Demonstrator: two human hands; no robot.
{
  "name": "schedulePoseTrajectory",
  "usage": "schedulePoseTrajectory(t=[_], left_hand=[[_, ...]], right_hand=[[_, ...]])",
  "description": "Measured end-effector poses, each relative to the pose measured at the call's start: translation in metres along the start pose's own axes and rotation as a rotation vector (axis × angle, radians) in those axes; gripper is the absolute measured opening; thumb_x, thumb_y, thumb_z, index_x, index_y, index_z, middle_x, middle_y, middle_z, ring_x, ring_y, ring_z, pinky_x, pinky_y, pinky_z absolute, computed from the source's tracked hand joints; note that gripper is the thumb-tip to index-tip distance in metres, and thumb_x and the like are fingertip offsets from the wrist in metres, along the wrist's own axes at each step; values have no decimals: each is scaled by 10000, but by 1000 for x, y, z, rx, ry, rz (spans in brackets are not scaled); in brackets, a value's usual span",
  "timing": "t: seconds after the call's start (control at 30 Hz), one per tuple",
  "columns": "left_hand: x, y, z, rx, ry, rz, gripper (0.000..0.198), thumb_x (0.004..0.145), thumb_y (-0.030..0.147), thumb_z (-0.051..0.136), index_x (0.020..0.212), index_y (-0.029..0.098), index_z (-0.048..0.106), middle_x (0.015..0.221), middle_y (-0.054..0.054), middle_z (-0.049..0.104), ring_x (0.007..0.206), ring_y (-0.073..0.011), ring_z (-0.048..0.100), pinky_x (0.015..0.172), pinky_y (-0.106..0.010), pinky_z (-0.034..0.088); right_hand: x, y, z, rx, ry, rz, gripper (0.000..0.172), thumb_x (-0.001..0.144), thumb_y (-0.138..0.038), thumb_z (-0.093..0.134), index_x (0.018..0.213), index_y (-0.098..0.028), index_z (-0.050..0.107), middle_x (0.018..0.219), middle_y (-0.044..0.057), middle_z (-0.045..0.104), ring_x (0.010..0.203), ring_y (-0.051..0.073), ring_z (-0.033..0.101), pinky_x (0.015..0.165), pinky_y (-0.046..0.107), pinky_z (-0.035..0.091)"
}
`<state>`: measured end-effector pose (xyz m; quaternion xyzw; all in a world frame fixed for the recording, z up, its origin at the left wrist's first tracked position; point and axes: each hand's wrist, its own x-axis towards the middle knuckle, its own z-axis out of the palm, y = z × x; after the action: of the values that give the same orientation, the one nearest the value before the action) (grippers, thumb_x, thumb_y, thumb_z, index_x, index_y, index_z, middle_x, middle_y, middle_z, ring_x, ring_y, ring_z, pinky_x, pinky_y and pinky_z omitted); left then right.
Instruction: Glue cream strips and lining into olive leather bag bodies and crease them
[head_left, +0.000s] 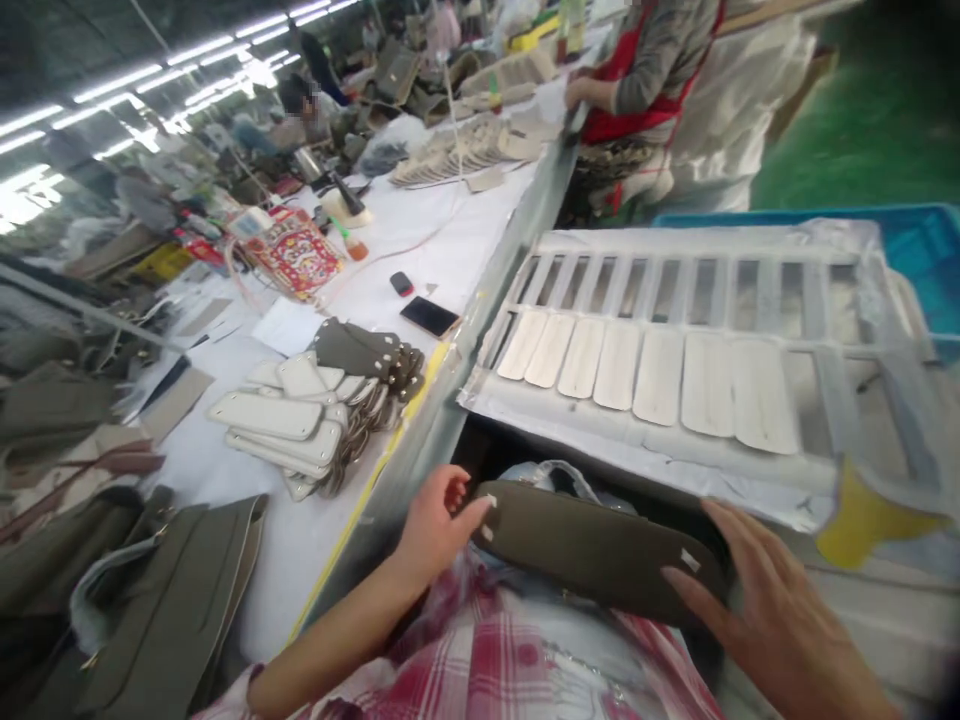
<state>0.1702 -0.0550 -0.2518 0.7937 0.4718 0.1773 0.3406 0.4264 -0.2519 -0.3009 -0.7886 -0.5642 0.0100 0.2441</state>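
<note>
A long dark olive bag base (581, 545) with rounded ends and small light metal tabs is held across my lap. My left hand (439, 520) grips its left end, thumb on the face beside two tabs and fingers curled at the edge. Around the right end is my right hand (772, 590), its thumb over the near face and its fingers at the far edge. Left of my hands, similar pieces are heaped on the table: pale ones (270, 415) and dark olive ones (360, 350). A plaid garment shows beneath the base.
Right of me, a white slotted rack (517, 400) carries a row of pale rounded pieces (660, 378). A blue crate (922, 235) stands behind it. The white table (420, 215) holds a phone (430, 316), a red patterned box (296, 250) and olive bags (176, 600). A co-worker (660, 70) is beyond.
</note>
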Motion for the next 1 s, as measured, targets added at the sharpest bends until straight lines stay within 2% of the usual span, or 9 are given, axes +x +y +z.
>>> schedulePoseTrajectory(t=[0.07,0.17,0.3,0.4,0.53,0.7,0.87,1.0], left_hand=[[-3,-20,-9,-125,-97,-157,228,769,377,597,847,176,523,653,42,489,598,-102,474,579,-220,400],[-4,-35,-6,-299,-228,-224,248,744,395,617,749,168,518,586,60,454,547,-81,422,520,-193,342],[2,-36,-3,-349,-270,-251,266,710,395,646,674,153,541,568,47,491,524,-72,420,492,-182,332],[9,-37,-7,-359,-326,-279,275,696,403,656,660,150,556,532,44,505,473,-66,431,451,-175,330],[15,-40,-12,-411,-415,-341,297,708,432,632,675,149,548,476,49,495,385,-66,437,372,-167,319],[18,-45,-12,-518,-472,-390,300,716,437,620,689,153,528,432,52,485,342,-74,444,324,-159,322],[21,-51,-12,-556,-517,-380,275,721,409,612,671,161,504,425,49,486,338,-85,461,326,-167,342],[24,-56,-13,-535,-514,-324,268,728,410,598,670,169,498,458,51,493,362,-96,485,339,-181,343]], right_hand=[[12,-19,6,-75,-65,-179,698,841,-592,387,1352,-120,327,1348,163,424,1233,306,397,1014,478,338],[24,-39,17,-209,-148,-355,702,827,-593,416,1341,-119,358,1344,155,445,1232,302,402,1021,494,312],[25,-44,21,-282,-186,-366,721,819,-614,400,1341,-118,370,1353,156,437,1226,300,410,1022,496,301],[27,-53,20,-320,-204,-347,662,836,-580,391,1339,-150,389,1365,151,423,1218,308,418,1019,521,288],[39,-83,29,-333,-252,-402,620,831,-538,441,1348,-200,392,1404,138,372,1229,309,404,1010,524,299],[54,-116,46,-314,-297,-471,621,813,-501,514,1353,-221,393,1414,148,350,1241,318,381,995,508,327],[59,-125,48,-298,-335,-469,576,811,-448,545,1343,-276,408,1414,160,335,1233,337,383,963,515,346],[61,-129,49,-283,-365,-464,574,798,-474,562,1327,-293,432,1406,169,336,1223,353,384,953,525,343]])
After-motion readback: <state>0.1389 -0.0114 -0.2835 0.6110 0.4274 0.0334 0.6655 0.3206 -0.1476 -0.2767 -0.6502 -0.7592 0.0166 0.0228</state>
